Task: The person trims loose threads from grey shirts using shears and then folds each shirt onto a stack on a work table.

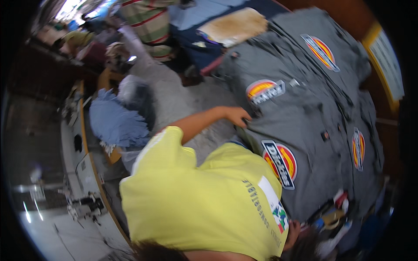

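Grey work garments (pixel 300 117) lie spread over a table on the right, with large red, yellow and white patches on them. My left hand (pixel 237 116) reaches out to the near-left edge of one garment, its fingers closed on the cloth there. Close to my body at the lower right is my right hand (pixel 293 235), partly hidden by my yellow shirt (pixel 204 195). It is next to the table's cluttered near end, and its fingers do not show clearly.
Assorted small items, including a tan roll (pixel 334 219), crowd the table's near right. A stack of blue cloth (pixel 115 119) stands left beside a long bench with a sewing machine (pixel 87 206). A person in a striped shirt (pixel 150 26) is at the far end, near a tan sheet (pixel 235 26).
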`<state>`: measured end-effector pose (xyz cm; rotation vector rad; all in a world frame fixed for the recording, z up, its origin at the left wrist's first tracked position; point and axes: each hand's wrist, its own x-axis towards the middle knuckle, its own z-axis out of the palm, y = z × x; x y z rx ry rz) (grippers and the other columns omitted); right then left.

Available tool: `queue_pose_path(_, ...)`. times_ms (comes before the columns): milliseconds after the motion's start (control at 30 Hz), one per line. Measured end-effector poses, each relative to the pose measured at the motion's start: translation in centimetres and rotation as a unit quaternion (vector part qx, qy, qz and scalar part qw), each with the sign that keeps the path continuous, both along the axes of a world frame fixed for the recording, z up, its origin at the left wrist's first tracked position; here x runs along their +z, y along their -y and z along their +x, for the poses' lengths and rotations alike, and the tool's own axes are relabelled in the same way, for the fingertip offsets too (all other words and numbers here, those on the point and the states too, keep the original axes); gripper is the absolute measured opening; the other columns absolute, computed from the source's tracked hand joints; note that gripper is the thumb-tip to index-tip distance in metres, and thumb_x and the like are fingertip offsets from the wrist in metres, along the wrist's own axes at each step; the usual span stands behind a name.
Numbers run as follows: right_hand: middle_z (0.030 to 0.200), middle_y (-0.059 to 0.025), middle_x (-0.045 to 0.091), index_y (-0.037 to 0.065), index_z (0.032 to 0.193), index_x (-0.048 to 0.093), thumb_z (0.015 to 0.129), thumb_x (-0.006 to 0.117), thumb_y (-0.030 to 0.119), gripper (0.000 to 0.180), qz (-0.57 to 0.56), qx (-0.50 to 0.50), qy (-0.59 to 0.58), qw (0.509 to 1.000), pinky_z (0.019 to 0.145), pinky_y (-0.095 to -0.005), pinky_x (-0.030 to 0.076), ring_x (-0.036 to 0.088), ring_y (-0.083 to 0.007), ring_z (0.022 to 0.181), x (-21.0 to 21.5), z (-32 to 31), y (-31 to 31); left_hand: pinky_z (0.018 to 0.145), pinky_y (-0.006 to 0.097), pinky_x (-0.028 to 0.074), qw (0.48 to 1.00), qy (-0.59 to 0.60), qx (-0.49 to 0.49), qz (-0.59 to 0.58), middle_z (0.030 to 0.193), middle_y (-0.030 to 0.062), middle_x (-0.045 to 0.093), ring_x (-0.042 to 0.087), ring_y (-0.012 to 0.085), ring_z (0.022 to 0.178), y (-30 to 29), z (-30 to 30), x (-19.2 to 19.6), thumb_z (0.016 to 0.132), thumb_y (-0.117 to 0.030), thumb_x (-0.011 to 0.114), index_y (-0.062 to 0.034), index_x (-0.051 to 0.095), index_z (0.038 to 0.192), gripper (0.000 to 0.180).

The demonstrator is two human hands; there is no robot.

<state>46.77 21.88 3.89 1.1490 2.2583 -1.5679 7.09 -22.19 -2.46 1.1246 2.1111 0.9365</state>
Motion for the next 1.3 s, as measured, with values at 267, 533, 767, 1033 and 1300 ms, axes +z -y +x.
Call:
queue_pose_path(267,0.063,0.0011,0.049,0.001,0.071,0.055,0.070,0.070,0.019,0.024,0.040,0.000,0.022,0.999,0.059,-0.0228,0.035,0.044,-0.0076,0.063,0.8,0.6,0.1,0.065,0.038,0.043,0.985,-0.134,0.020,-0.106,0.079,0.0178,0.057,0.056,0.0309,0.076,1.1,-3.0,5.2,0.071,-0.042,0.065,0.0011,0.062,0.083,0.044)
queue_pose_path(533,0.062,0.0014,0.052,0.002,0.076,0.055,0.072,0.067,0.011,0.015,0.074,-0.047,0.046,0.995,0.056,-0.0206,0.037,0.047,-0.0064,0.061,-1.1,0.7,0.8,0.061,0.026,0.042,0.983,0.047,0.132,-0.122,0.073,0.0076,0.058,0.054,0.0149,0.064,1.5,-3.2,2.8,0.075,-0.014,0.063,-0.0001,0.058,0.082,0.016)
queue_pose_path(767,0.074,-0.0025,0.058,0.002,0.083,0.056,0.077,0.066,0.019,0.021,0.186,-0.026,-0.111,0.976,0.065,-0.0229,0.042,0.053,-0.0093,0.070,1.4,-8.8,-2.6,0.070,0.030,0.044,0.954,-0.156,0.246,0.075,0.089,0.0127,0.060,0.058,0.0220,0.080,-8.9,-5.6,6.6,0.082,-0.020,0.057,-0.0022,0.058,0.095,0.022)
queue_pose_path(1033,0.096,-0.0106,0.060,0.006,0.096,0.062,0.069,0.069,0.035,0.040,0.355,0.095,-0.157,0.917,0.078,-0.0324,0.042,0.055,-0.0237,0.091,-3.8,-25.6,-10.5,0.081,0.039,0.041,0.880,-0.475,-0.020,0.016,0.103,0.0123,0.056,0.052,0.0311,0.098,-24.0,-13.2,3.7,0.082,-0.042,0.052,-0.0079,0.053,0.107,0.042)
queue_pose_path(1300,0.072,-0.0024,0.059,0.004,0.084,0.063,0.073,0.068,0.028,0.027,0.221,0.020,-0.229,0.948,0.065,-0.0244,0.039,0.051,-0.0108,0.069,-3.6,-28.0,-15.1,0.070,0.036,0.043,0.963,-0.267,0.041,0.024,0.088,0.0161,0.061,0.059,0.0327,0.082,-26.2,-18.7,6.1,0.082,-0.045,0.050,-0.0079,0.053,0.103,0.043)
